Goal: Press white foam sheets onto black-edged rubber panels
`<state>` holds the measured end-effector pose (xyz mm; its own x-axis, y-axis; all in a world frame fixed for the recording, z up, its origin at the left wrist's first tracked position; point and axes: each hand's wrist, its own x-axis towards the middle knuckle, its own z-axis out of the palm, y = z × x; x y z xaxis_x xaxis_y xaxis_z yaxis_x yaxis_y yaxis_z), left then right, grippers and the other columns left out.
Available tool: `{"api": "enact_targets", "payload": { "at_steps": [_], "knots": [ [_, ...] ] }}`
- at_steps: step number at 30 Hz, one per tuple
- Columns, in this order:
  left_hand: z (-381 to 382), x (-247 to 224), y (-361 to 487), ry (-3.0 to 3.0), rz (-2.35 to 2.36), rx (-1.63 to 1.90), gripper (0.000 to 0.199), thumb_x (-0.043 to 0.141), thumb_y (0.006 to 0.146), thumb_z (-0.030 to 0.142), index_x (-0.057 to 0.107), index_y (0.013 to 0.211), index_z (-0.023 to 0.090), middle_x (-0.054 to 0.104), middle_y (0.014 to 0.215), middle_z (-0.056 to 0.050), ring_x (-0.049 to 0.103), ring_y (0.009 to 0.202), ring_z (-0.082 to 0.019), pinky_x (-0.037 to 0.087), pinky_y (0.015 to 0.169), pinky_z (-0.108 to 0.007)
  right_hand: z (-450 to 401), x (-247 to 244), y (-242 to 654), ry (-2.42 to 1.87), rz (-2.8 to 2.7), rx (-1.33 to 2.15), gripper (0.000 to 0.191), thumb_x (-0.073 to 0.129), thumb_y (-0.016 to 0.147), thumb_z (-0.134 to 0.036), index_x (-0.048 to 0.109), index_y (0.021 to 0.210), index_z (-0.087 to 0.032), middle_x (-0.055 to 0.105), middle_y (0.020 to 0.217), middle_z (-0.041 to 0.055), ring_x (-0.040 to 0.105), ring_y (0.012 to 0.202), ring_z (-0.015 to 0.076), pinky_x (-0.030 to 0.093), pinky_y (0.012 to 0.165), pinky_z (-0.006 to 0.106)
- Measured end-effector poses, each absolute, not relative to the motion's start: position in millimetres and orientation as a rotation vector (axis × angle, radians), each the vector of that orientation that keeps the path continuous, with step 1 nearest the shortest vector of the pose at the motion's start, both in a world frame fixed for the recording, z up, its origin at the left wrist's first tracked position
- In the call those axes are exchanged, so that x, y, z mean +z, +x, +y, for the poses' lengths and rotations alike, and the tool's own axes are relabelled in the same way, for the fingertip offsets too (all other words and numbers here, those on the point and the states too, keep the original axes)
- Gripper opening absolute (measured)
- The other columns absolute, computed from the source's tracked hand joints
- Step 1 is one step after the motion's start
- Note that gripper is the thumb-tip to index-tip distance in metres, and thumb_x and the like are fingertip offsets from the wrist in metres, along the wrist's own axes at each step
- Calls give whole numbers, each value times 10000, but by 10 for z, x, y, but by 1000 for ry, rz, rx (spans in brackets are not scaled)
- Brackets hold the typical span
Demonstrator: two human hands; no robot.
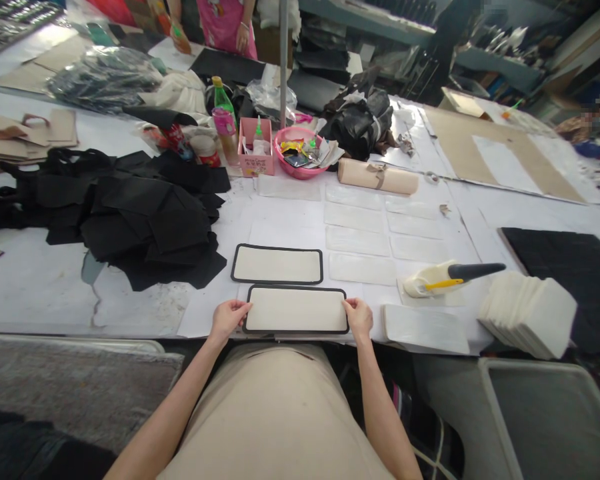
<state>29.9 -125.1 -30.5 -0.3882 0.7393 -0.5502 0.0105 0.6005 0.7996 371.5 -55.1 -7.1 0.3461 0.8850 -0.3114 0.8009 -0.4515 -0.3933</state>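
Observation:
A cream rectangular panel with a black border (296, 310) lies at the table's front edge. My left hand (229, 319) pinches its left end, and my right hand (359, 316) pinches its right end. Just behind it rests a similar black-bordered panel (277, 265), untouched. Thin whitish rectangles (361, 268) are laid out in columns behind and to the right. Right of my right hand sits a stack of pale sheets (425, 327). Beyond that stack are a cream container (423, 280) with a dark handle and a yellow tool (444, 284).
Black pieces (150, 213) are heaped on the left. Farther back stand a pink box (256, 157), a pink basket (300, 172) and a beige roll (377, 177). Pale cut pieces (530, 313) lean at right. A person in pink (225, 27) stands across the table.

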Motion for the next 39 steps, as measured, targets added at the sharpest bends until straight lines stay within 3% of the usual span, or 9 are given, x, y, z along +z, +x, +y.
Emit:
{"api": "enact_targets", "payload": {
  "at_steps": [39],
  "knots": [
    [-1283, -369, 298, 645, 1857, 857, 457, 740, 551, 548, 645, 713, 132, 568, 482, 27, 458, 379, -91, 346, 396, -221, -665, -149, 3630, -2382, -1544, 607, 148, 578, 863, -287, 655, 947, -193, 733, 869, 59, 661, 816, 210, 400, 682, 273]
  ]
}}
